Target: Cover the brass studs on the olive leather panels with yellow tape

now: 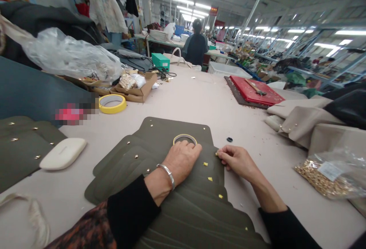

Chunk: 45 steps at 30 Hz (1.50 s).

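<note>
Olive-green panels (171, 211), which look like leather, lie overlapped in a stack before me. Over them, my left hand (181, 161) has its fingers curled on the near side of a thin roll of yellow tape (184, 136). My right hand (237, 160) pinches a small piece of yellow tape (217, 154) at the right edge of an upper panel. Several yellow tape bits, one a yellow scrap (210, 179), run down the panels' right side. Gold studs, including a stud (136, 156), dot the left side.
A thicker yellow tape roll (112, 104) lies near a cardboard tray (134, 93). On the right are a bag of gold studs (328, 176), a hammer (255, 87) on a red board (268, 93) and a dark cap (229, 139). A white case (63, 154) sits left.
</note>
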Available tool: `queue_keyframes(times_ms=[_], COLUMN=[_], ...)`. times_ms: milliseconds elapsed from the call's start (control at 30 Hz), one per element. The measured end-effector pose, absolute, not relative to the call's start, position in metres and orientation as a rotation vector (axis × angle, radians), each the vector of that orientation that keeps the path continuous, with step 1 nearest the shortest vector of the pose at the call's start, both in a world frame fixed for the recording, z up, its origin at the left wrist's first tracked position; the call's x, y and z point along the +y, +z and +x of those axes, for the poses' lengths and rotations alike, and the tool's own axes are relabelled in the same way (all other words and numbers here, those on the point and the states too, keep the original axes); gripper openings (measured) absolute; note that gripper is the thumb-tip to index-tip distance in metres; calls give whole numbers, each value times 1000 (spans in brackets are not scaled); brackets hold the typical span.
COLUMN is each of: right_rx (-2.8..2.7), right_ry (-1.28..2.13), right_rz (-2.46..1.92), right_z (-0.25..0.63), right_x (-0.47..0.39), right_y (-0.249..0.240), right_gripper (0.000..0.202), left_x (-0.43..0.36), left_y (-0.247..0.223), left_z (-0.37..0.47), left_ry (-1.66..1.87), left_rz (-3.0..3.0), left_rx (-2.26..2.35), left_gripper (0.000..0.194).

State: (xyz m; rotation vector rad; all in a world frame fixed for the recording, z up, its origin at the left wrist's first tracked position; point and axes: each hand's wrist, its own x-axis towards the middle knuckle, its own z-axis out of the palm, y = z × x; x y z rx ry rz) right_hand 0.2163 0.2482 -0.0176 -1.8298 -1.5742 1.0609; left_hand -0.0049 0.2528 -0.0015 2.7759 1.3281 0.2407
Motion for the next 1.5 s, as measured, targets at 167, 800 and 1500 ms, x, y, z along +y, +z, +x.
queue_keyframes(times_ms=[167, 800, 1500], right_rx=[-1922, -2356, -2271], right_ry=[660, 236, 948], right_rz=[-1808, -1480, -1730], right_z=[210, 225, 211], right_x=[247, 240, 243], right_y=[-14, -8, 10], right_gripper=[19, 22, 17], left_x=[254, 260, 260], left_y=[-4, -5, -4], left_z=[-5, -11, -19], left_ry=[276, 277, 564], left_rz=[2751, 2722, 2591], left_rx=[1320, 1430, 1217], left_gripper=[13, 18, 18])
